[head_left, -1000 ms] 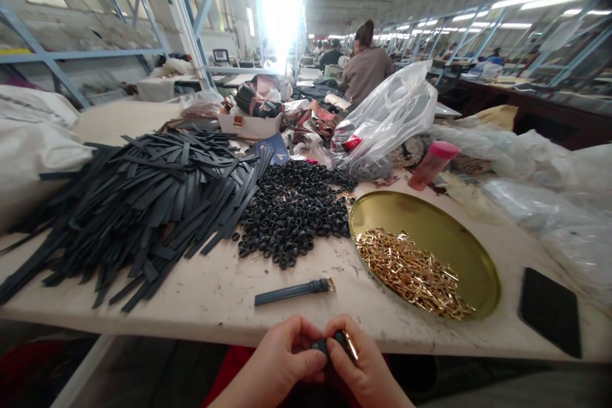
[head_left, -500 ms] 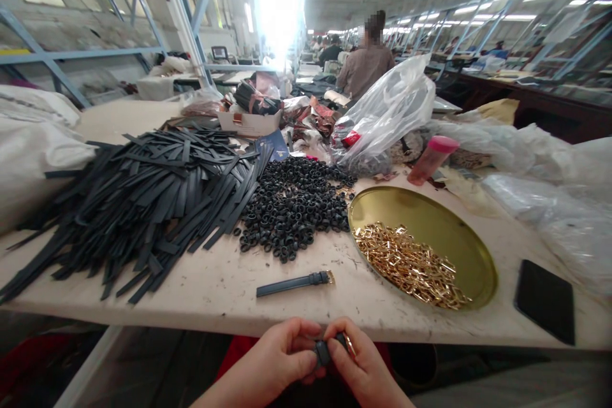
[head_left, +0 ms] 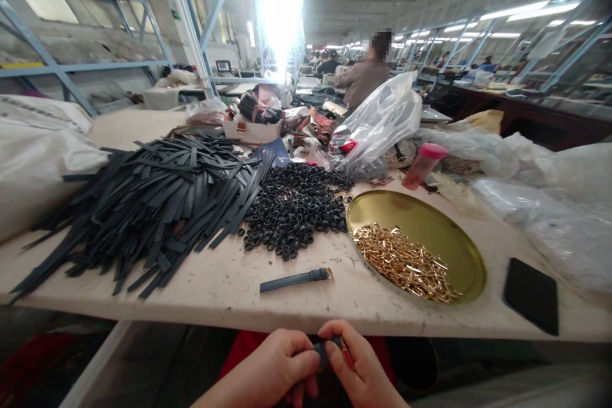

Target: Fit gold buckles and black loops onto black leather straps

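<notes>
Just beyond the table's front edge, my left hand [head_left: 295,360] and my right hand [head_left: 350,360] are close together, both closed on a dark watch strap [head_left: 322,352]. Most of this strap is hidden by the fingers, and a thin shiny edge shows by the right fingers. Ahead of my hands, another dark watch strap [head_left: 292,281] with a gold buckle [head_left: 329,274] lies flat on the table. Past it spreads a heap of small black loops [head_left: 291,210]. To their right a round gold tray [head_left: 461,229] holds a pile of gold buckles [head_left: 406,261].
A large pile of black strips [head_left: 176,197] covers the table's left side. A dark phone [head_left: 531,296] lies at the right, below plastic bags [head_left: 540,204]. Behind the tray stands a tilted pink-capped container [head_left: 423,166]. Farther back, a person [head_left: 368,73] sits facing away.
My left fingers have curled in tighter on the strap, and the right hand has turned slightly. The camera view has shifted a little; the things on the table stay where they were.
</notes>
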Motion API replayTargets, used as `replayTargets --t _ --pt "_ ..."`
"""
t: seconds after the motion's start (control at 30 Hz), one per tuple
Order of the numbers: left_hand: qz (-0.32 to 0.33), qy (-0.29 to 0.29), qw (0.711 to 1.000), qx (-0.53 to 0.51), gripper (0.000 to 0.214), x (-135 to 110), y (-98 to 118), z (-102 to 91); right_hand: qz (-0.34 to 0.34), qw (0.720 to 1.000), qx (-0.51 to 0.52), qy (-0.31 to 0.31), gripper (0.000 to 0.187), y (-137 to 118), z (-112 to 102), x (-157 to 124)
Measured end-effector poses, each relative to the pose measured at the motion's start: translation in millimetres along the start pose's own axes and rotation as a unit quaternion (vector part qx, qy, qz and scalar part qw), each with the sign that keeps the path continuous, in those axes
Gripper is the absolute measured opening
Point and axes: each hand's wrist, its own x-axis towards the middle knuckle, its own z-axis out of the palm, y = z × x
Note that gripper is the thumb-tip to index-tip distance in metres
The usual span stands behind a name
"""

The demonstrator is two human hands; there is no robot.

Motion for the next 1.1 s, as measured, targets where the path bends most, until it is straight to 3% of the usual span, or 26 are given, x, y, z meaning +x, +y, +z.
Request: replayTargets --t 0.1,0.2,0.5,0.67,0.77,0.9,1.0,1.1 --pt "-0.016 -0.033 0.999 0.018 0.03 -6 4 -7.0 0.017 1.0 0.02 0.007 0.022 2 1 -1" --pt "-0.019 -0.042 0.998 -0.036 0.035 -3 2 -7.4 0.009 1.0 0.01 0.007 0.024 2 0 -3" --pt "-0.005 0.002 0.999 -0.052 0.017 10 -5 -4.6 -0.017 0.997 -0.073 0.017 0.021 -9 -4 6" --pt "-0.012 0.015 1.0 -0.018 0.011 12 -3 -8.0 -0.05 0.99 -0.126 -0.027 0.022 -4 -8 12" --pt "-0.015 0.023 0.999 -0.024 0.012 17 0 -4.9 -0.047 0.995 -0.084 -0.042 0.021 1 -8 15" --pt "0.003 0.008 1.0 -0.024 0.018 23 6 -8.2 0.019 0.999 0.031 0.008 0.032 2 -1 22" --pt "0.06 0.049 0.993 0.089 0.023 32 14 -22.9 0.061 0.995 0.059 0.042 0.042 1 -1 39" --pt "0.138 0.158 0.935 0.287 0.031 48 24 -40.4 0.03 0.994 -0.053 0.087 0.036 2 -11 72"
